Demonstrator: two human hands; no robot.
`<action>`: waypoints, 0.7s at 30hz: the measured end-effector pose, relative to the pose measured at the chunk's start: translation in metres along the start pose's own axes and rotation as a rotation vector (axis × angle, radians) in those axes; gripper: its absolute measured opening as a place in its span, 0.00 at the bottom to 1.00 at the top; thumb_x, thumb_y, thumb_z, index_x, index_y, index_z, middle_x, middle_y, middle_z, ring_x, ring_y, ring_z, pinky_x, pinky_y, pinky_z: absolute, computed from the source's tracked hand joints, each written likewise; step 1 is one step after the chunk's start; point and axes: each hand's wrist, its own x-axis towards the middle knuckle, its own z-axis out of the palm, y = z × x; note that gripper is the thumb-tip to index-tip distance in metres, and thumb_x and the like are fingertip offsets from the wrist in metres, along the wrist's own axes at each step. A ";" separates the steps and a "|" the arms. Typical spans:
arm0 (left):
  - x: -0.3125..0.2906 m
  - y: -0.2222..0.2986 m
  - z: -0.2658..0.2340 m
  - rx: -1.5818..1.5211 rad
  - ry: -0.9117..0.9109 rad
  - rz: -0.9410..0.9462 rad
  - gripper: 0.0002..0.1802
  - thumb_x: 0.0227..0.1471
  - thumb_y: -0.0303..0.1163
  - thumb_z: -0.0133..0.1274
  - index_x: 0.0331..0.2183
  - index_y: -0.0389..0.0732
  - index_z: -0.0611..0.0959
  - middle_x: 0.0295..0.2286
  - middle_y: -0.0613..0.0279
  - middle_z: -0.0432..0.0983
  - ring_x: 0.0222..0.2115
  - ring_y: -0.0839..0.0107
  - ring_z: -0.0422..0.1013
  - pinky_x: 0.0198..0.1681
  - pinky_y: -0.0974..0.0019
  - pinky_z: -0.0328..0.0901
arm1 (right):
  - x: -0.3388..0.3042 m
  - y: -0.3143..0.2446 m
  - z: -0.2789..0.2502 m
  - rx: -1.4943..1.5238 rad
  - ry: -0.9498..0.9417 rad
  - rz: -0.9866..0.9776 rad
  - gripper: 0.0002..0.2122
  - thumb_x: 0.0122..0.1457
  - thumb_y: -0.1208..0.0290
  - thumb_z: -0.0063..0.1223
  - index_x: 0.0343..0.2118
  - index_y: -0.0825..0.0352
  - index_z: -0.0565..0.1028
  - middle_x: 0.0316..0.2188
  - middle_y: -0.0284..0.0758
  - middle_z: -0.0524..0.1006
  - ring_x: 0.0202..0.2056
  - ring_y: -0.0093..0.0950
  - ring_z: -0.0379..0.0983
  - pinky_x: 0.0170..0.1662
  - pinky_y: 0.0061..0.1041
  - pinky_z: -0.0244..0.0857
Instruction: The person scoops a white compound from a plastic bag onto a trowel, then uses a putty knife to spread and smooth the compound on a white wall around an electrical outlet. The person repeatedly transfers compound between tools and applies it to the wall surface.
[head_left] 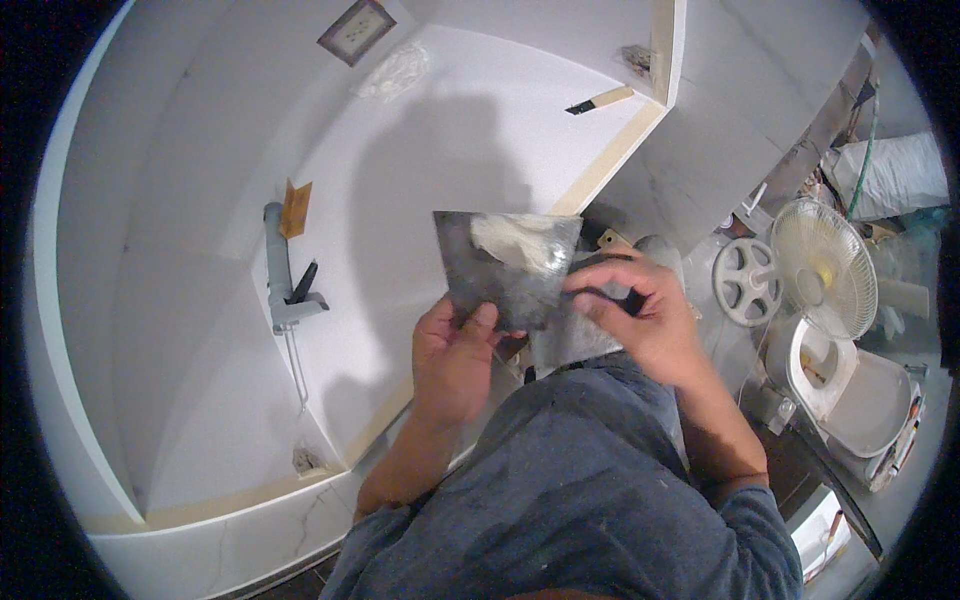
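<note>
A flat grey metal putty blade [470, 265] is held level in front of me. A lump of cream-white putty [520, 243] lies on its far right part. My left hand [455, 355] grips the blade's near left edge, with the thumb on top. My right hand [645, 315] is bent closed beside the blade's right side, thumb near the forefinger. A thin dark thing shows between its fingers; its kind is hidden. Under the right hand lies a paler grey sheet [578, 338], and I cannot tell whether the hand holds it.
On the white recessed surface [330, 300], a grey caulking gun [278, 260] stands near an orange-brown folded piece [295, 208]. A wooden-handled, black-ended tool [602, 100] and crumpled clear plastic [393, 74] lie farther off. At right are a fan [825, 268] and a toilet [865, 405].
</note>
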 end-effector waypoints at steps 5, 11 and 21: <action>0.008 0.003 -0.014 -0.081 -0.038 0.294 0.14 0.64 0.21 0.51 0.52 0.33 0.78 0.47 0.54 0.80 0.49 0.68 0.76 0.52 0.59 0.74 | 0.000 -0.024 -0.009 0.316 0.302 0.152 0.36 0.52 0.82 0.66 0.66 0.61 0.65 0.43 0.34 0.79 0.46 0.25 0.75 0.52 0.28 0.70; 0.002 -0.024 -0.031 0.697 0.108 0.626 0.20 0.66 0.29 0.50 0.58 0.34 0.75 0.53 0.39 0.75 0.56 0.48 0.72 0.61 0.46 0.67 | -0.001 -0.021 0.014 1.119 0.148 0.592 0.23 0.60 0.77 0.59 0.59 0.72 0.70 0.45 0.40 0.81 0.45 0.34 0.81 0.51 0.36 0.76; 0.011 0.001 -0.046 1.066 -0.441 0.908 0.25 0.48 0.22 0.57 0.51 0.42 0.85 0.55 0.53 0.77 0.60 0.49 0.69 0.64 0.50 0.64 | -0.010 -0.014 0.021 1.269 0.011 0.702 0.19 0.62 0.68 0.55 0.53 0.74 0.73 0.46 0.45 0.80 0.45 0.36 0.81 0.49 0.36 0.79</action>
